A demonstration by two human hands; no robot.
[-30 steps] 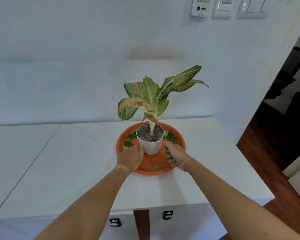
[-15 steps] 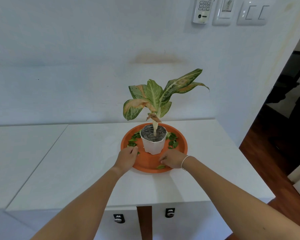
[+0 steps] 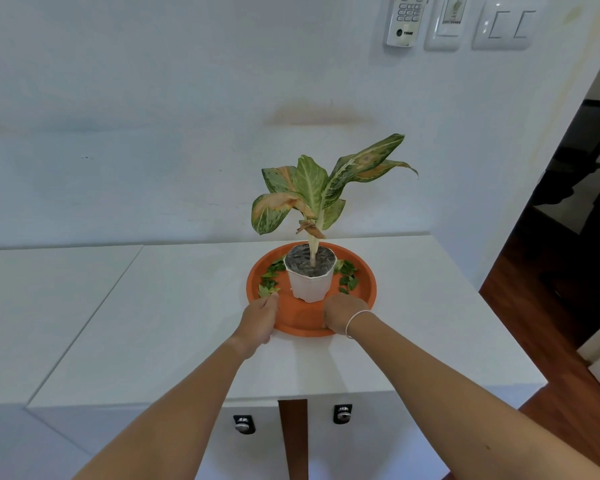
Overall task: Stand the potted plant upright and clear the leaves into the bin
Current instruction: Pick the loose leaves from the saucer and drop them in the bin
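A white wall point(image 3: 153, 98) with a keypad remote point(image 3: 405, 20) and switch plates point(image 3: 503, 24) stood behind the white desk point(image 3: 174, 323), and a dark doorway point(image 3: 582, 188) opened to the right. On the desk sat a round orange tray point(image 3: 302, 320), and at its middle the potted plant point(image 3: 310, 278) stood upright in its white pot, its variegated leaves spreading above. Small green leaves point(image 3: 269, 280) lay scattered on the tray to either side of the pot. A second before, both hands had been up against the pot, the left at its left flank and the right at its right flank; by now they had drawn back toward the near rim of the tray and no longer touched the pot. The left hand point(image 3: 258, 320) lay over the tray's near-left edge, its fingers curled down at the lowest of the left-hand leaves, though I cannot tell whether it pinched one. The right hand point(image 3: 340, 313), a thin bracelet at its wrist, rested knuckles-up on the near-right part of the tray with its fingers curled under; the single leaf that had lain there half a second before was hidden beneath it, and whether it was being held could not be told.
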